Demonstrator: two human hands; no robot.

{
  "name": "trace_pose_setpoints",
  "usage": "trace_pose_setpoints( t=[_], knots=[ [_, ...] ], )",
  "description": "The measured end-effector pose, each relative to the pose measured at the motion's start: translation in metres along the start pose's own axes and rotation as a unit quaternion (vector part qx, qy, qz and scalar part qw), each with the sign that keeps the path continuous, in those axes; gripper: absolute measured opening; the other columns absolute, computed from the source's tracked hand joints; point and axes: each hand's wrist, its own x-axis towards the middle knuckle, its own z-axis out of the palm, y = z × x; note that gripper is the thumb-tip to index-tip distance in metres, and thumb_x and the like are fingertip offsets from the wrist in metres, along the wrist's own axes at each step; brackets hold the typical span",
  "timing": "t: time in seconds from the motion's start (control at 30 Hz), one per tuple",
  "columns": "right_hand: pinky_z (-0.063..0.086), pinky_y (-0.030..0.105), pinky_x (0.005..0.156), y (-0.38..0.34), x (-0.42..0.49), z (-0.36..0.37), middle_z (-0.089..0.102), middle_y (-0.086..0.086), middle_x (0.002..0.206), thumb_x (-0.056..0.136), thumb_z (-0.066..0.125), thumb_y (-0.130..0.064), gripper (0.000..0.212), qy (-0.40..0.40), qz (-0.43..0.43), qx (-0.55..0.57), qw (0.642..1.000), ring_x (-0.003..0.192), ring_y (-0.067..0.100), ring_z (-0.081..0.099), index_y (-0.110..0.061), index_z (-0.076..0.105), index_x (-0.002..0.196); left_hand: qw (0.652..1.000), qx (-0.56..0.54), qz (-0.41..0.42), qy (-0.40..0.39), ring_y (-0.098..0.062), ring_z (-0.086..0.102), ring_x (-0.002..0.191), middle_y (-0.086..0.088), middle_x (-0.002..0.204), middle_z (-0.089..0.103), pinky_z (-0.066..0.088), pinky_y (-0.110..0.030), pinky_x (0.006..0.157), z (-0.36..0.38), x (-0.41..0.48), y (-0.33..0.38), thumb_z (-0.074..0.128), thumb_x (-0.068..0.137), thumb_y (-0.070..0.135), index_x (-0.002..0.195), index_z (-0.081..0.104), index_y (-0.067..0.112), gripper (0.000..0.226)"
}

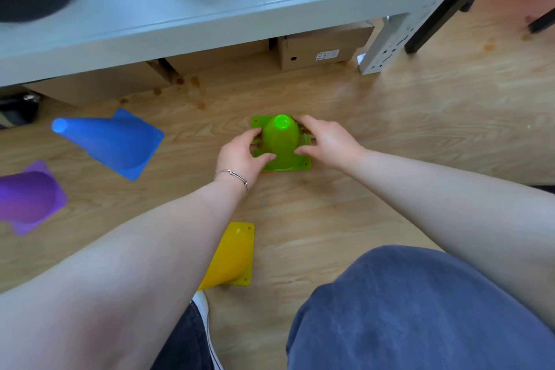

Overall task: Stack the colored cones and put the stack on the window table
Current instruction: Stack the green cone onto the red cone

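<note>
On the floor, your left hand [240,156] and right hand [326,141] clasp the green cone [280,141]; press unevenly and it jams crooked on the orange edge [265,171] beneath.

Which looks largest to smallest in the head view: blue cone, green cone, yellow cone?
1. blue cone, lying on its side.
2. and 3. yellow cone and green cone: unsure. An arm covers part of the yellow one, the hands part of the green. The cones may well match in real size.

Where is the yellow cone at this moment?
The yellow cone lies tipped over on the wooden floor, partly under the left forearm, nearer the person than the green cone.
</note>
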Motion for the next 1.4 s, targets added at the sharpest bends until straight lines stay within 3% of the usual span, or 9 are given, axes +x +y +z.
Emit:
trace_pose_setpoints(
  t=[0.33, 0.47, 0.6, 0.73, 0.87, 1.03, 1.4],
  knots=[
    [0.052, 0.047, 0.093, -0.002, 0.011, -0.006, 0.064, 0.015, 0.124, 0.077, 0.078, -0.038, 0.076, -0.025, -0.016, -0.058, 0.998, 0.115, 0.033, 0.060, -0.028, 0.038, 0.141, 0.999, 0.044, -0.022, 0.002, -0.018, 0.065, 0.109, 0.000, 0.125, 0.066, 0.051, -0.037, 0.097, -0.002, -0.003, 0.009, 0.078, 0.072, 0.031, 0.133, 0.051, 0.023, 0.067],
    [0.050, 0.041, 0.079, -0.007, 0.015, -0.019, 0.064, 0.016, 0.108, 0.083, 0.073, -0.038, 0.066, -0.038, -0.039, -0.160, 0.986, 0.102, 0.037, 0.061, -0.019, 0.042, 0.139, 0.995, 0.102, -0.004, -0.012, -0.024, 0.061, 0.115, -0.005, 0.127, 0.063, 0.048, -0.038, 0.099, -0.006, -0.002, 0.015, 0.074, 0.076, 0.032, 0.134, 0.049, 0.018, 0.065],
    [0.045, 0.041, 0.074, -0.017, 0.010, -0.041, 0.060, 0.017, 0.110, 0.089, 0.066, -0.036, 0.059, -0.025, -0.079, -0.237, 0.968, 0.099, 0.039, 0.060, -0.018, 0.042, 0.139, 0.984, 0.174, 0.024, -0.019, -0.030, 0.053, 0.122, -0.009, 0.133, 0.056, 0.044, -0.040, 0.100, -0.017, -0.006, 0.028, 0.066, 0.084, 0.031, 0.138, 0.043, 0.017, 0.060],
    [0.048, 0.045, 0.072, -0.031, 0.001, -0.061, 0.058, 0.018, 0.115, 0.091, 0.064, -0.029, 0.052, 0.032, -0.112, -0.284, 0.952, 0.103, 0.039, 0.057, -0.013, 0.043, 0.135, 0.957, 0.282, 0.057, 0.038, -0.032, 0.042, 0.128, -0.010, 0.139, 0.047, 0.041, -0.044, 0.098, -0.032, -0.018, 0.044, 0.060, 0.088, 0.033, 0.138, 0.041, 0.014, 0.057],
    [0.053, 0.049, 0.073, -0.051, -0.003, -0.085, 0.062, 0.022, 0.109, 0.083, 0.072, -0.019, 0.049, 0.088, -0.187, -0.337, 0.919, 0.097, 0.042, 0.059, -0.002, 0.054, 0.125, 0.925, 0.349, 0.098, 0.111, -0.031, 0.034, 0.138, -0.010, 0.148, 0.040, 0.034, -0.045, 0.106, -0.051, -0.031, 0.056, 0.064, 0.083, 0.035, 0.138, 0.042, 0.012, 0.063],
    [0.056, 0.048, 0.080, -0.088, -0.002, -0.104, 0.066, 0.025, 0.109, 0.071, 0.082, -0.020, 0.057, 0.129, -0.213, -0.333, 0.910, 0.097, 0.043, 0.064, 0.002, 0.061, 0.119, 0.920, 0.360, 0.069, 0.141, -0.029, 0.024, 0.145, -0.009, 0.155, 0.031, 0.025, -0.045, 0.114, -0.083, -0.041, 0.068, 0.061, 0.086, 0.036, 0.143, 0.035, 0.013, 0.066],
    [0.055, 0.048, 0.088, -0.168, 0.007, -0.068, 0.065, 0.023, 0.115, 0.068, 0.085, -0.024, 0.065, 0.041, -0.336, -0.353, 0.872, 0.107, 0.042, 0.063, 0.001, 0.059, 0.122, 0.913, 0.363, -0.046, 0.179, -0.027, 0.026, 0.144, -0.007, 0.154, 0.033, 0.026, -0.042, 0.114, -0.146, -0.084, 0.012, 0.059, 0.089, 0.035, 0.145, 0.033, 0.013, 0.065]
  ],
)
